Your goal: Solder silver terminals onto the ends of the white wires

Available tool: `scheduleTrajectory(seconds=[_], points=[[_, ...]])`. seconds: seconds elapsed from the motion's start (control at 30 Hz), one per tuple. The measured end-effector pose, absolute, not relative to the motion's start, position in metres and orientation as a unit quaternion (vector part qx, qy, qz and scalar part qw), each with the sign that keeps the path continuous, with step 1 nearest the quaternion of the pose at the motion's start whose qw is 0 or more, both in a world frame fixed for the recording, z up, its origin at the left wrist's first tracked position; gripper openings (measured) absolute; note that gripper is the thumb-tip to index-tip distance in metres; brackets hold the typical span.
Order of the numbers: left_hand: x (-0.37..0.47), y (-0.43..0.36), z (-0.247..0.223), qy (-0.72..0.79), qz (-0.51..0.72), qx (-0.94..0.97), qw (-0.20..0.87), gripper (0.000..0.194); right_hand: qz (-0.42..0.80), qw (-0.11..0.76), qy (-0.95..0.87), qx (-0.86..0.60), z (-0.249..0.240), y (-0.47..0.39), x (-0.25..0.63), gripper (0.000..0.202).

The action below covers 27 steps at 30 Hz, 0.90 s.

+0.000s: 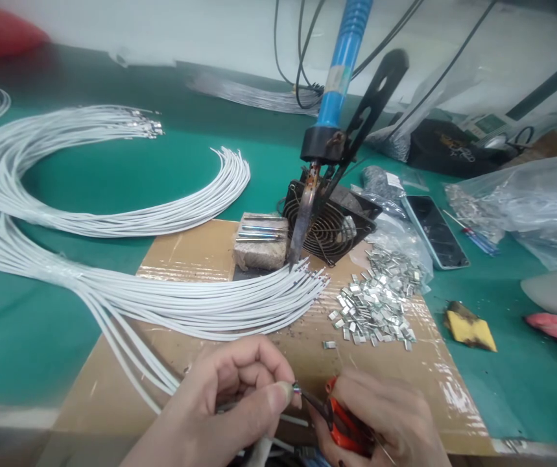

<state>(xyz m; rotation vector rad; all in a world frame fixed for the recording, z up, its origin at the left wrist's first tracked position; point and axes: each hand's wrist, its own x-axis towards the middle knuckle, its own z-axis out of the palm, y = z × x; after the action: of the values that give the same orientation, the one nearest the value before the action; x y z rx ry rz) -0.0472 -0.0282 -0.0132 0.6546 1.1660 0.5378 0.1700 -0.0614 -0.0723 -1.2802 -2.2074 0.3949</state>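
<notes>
Metal connector [297,388] looks light, fragile (pinch its sides); your left hand [239,405] holds it, right hand [382,415] grips orange-handled pliers [343,428].

A tiny shiny piece [297,389] is protruding from the pinch of the left hand [239,399]; an orange-handled tool [347,429] is lying within the right hand [388,415], its dark tip pointing leftward at that piece.

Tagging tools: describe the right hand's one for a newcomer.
Find the brown cardboard on the green table. Over its near edge, the right hand grips a tool, dark tip toward the left hand. Orange handles distinguish it from the blue soldering iron.
</notes>
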Motion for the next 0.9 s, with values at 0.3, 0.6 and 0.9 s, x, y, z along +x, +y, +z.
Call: scheduleTrajectory(seconds=[0.3, 0.6, 0.9], points=[[-0.047, -0.027, -0.014, 0.534, 0.242, 0.299, 0.753, 0.039, 0.127, 0.294, -0.814, -0.485, -0.079, -0.062, 0.168, 0.028], [-0.044, -0.027, -0.019, 0.537, 0.244, 0.334, 0.736, 0.039, 0.095, 0.352, -0.781, -0.506, -0.083, -0.065, 0.157, 0.032], [-0.04, -0.025, -0.013, 0.536, 0.264, 0.372, 0.711, 0.029, 0.125, 0.444, -0.697, -0.549, -0.092, -0.07, 0.138, 0.03]])
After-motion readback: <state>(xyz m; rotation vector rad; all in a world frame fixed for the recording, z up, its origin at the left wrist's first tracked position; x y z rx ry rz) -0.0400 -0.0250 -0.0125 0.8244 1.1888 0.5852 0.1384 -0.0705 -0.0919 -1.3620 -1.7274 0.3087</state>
